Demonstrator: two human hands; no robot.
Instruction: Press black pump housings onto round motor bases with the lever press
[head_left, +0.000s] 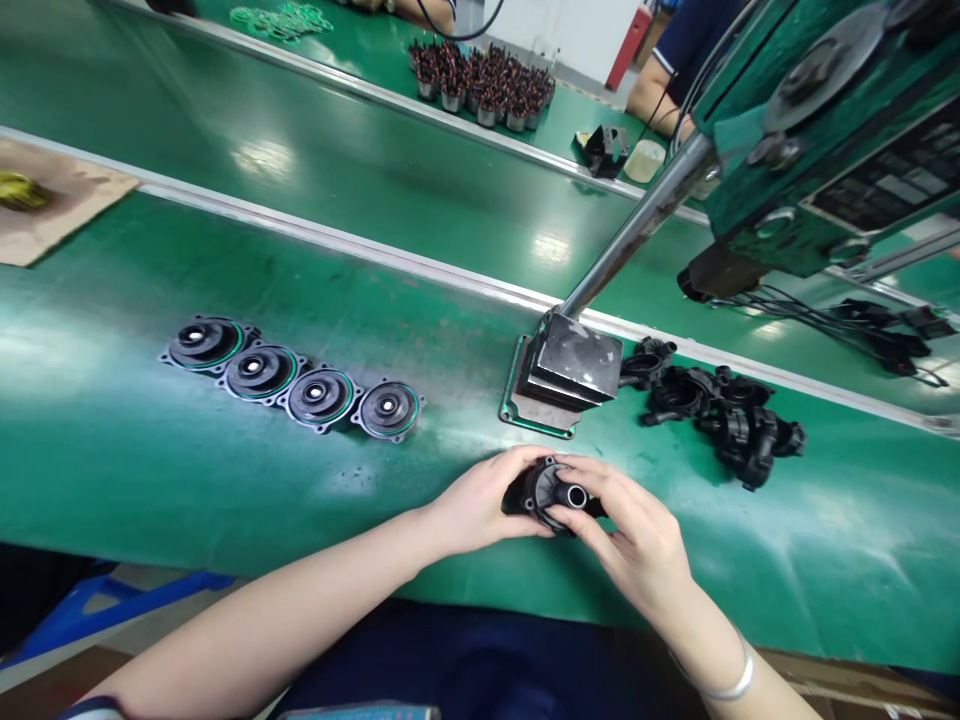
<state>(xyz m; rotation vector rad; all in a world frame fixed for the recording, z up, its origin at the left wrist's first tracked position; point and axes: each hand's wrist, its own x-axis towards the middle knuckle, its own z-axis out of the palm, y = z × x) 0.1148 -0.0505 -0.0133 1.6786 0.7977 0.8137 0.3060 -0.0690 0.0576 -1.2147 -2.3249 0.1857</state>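
Observation:
Near the front edge of the green table [450, 575], a black round part [546, 490] with a short pipe is held between both hands. My left hand [480, 503] wraps its left side, fingers closed on it. My right hand [637, 530] grips it from the right, with thumb and fingers around the pipe. To the left, several black round parts with green rings [319, 396] lie in a slanting row. Several black housings [739, 420] are heaped at the right.
A green press machine [810, 130] stands at the upper right; a metal block [577, 355] on a base plate is just beyond my hands. A metal rail [360, 247] crosses behind. Another person's arm [651, 98] shows at the far side, near copper-topped parts [487, 90].

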